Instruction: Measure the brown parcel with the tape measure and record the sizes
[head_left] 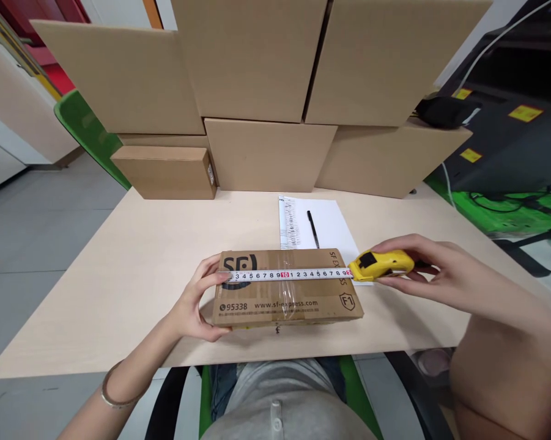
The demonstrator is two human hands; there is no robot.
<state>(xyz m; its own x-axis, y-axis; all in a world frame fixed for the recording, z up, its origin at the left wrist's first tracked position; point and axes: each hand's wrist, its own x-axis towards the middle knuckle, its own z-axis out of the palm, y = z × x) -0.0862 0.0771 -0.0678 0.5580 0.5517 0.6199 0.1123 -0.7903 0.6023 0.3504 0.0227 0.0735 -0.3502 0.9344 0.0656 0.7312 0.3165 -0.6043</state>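
Note:
A flat brown parcel [288, 302] with black print lies near the table's front edge. My left hand [196, 302] grips the parcel's left end and pins the tip of a white measuring tape [288, 274] there. The tape runs across the parcel's top to its right edge. My right hand [433, 272] holds the yellow tape measure case [381, 264] just past the parcel's right end.
A white sheet of paper [332, 226] with a black pen [312, 228] lies behind the parcel. Several cardboard boxes [257, 91] are stacked along the far side of the table [133, 269]. A small box [167, 172] stands at back left. Dark equipment [509, 116] sits at right.

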